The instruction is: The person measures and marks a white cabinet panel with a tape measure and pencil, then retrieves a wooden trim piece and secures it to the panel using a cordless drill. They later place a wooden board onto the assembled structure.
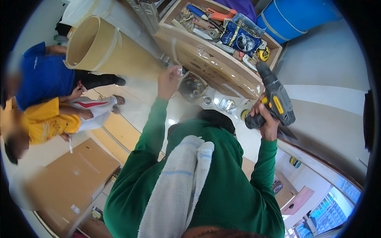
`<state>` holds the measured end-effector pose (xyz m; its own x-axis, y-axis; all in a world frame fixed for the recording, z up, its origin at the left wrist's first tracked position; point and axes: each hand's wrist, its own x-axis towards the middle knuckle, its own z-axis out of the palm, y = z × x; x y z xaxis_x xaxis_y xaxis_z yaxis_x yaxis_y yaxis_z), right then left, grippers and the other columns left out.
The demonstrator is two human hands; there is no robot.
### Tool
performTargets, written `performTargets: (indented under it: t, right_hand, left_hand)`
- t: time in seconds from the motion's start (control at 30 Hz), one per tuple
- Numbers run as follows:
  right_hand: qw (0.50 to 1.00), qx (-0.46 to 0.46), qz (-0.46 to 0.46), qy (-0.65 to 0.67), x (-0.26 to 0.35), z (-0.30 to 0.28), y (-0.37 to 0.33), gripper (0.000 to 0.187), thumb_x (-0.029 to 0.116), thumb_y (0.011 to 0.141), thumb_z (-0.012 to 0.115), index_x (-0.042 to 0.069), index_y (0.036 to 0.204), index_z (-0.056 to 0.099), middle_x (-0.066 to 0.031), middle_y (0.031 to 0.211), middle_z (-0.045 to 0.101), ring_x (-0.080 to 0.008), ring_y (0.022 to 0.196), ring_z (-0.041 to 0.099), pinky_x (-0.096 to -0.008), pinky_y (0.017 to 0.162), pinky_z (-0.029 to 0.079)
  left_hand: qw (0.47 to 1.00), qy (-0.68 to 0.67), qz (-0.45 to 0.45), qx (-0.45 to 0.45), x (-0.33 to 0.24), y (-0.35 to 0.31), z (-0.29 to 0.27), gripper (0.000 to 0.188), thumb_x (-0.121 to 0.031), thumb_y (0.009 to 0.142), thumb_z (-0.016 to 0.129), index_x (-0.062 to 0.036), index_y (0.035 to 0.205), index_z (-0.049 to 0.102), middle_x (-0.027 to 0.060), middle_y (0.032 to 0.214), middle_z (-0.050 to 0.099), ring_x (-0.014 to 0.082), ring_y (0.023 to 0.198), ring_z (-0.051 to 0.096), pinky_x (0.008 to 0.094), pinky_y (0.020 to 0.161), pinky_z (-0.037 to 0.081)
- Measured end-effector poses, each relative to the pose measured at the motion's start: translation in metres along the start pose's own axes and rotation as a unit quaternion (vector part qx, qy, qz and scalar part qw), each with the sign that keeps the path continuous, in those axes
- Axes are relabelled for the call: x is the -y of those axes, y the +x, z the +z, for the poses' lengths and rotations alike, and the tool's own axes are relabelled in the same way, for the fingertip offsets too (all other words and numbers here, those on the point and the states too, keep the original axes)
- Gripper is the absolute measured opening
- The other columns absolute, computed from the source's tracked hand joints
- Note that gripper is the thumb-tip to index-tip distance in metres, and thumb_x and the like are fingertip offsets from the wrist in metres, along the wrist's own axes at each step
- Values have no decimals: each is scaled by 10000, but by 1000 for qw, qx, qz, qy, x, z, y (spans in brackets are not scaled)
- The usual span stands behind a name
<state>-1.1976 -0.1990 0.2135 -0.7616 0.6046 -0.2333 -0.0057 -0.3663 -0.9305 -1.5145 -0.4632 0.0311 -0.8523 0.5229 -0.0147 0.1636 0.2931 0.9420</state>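
A grey-and-black cordless drill with yellow markings is in my right hand, which is wrapped round its handle. Its chuck points up and away, just beside the near right corner of a wooden toolbox. My left hand is raised ahead of me with its fingers curled together, beside a tall tan roll. Whatever those fingers may hold is too small to make out. Loose tools fill the box, among them a blue-handled tool, an orange-handled tool and a yellow tape measure.
The toolbox rests on a cardboard box. Below it, a bag of small items lies on the floor. A blue drum stands far right. Two people, in a blue shirt and a yellow shirt, are at left above another carton.
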Motion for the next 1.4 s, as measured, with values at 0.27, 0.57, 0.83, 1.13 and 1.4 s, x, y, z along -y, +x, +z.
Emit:
performTargets:
  t: [0.27, 0.57, 0.83, 1.13, 1.4]
  right_hand:
    - [954, -257, 122, -95, -108, -30, -104, 301, 108, 949, 844, 60, 1218, 717, -18, 1057, 697, -145, 888, 669, -333, 821, 565]
    - [881, -408, 231, -60, -225, -55, -208, 169, 75, 912, 811, 89, 1050, 714, -10, 867, 683, -153, 669, 661, -321, 636, 529]
    - [835, -473, 282, -14, -263, -46, -216, 191, 177, 913, 853, 78, 1031, 740, -15, 825, 685, -157, 696, 635, -321, 662, 514]
    - [852, -419, 291, -118, -271, -61, -209, 289, 179, 901, 871, 51, 1135, 760, -24, 1040, 739, -173, 946, 667, -345, 877, 539]
    - [862, -406, 288, -100, -297, -86, -204, 383, 116, 871, 871, 22, 1219, 740, -52, 1087, 764, -185, 971, 693, -353, 896, 563]
  left_hand:
    - [957, 181, 225, -31, -81, 180, -28, 244, -128, 1030, 750, -35, 1251, 797, 160, 1034, 815, 249, 926, 795, 377, 850, 619]
    - [926, 217, 258, 173, -121, 259, 40, 241, -147, 1014, 783, -107, 1249, 818, 115, 1037, 820, 208, 933, 788, 372, 848, 625]
    - [834, 207, 330, 391, -153, 213, 156, 215, -164, 1015, 763, -137, 1224, 802, 84, 1108, 769, 323, 965, 742, 440, 869, 589]
    - [738, 360, 354, 447, -152, 208, 213, 197, -295, 973, 734, -164, 1083, 833, 118, 1103, 799, 375, 1075, 752, 519, 958, 574]
    - [704, 441, 403, 385, -151, 195, 236, 187, -340, 925, 816, -160, 976, 830, 150, 921, 795, 375, 889, 778, 525, 780, 589]
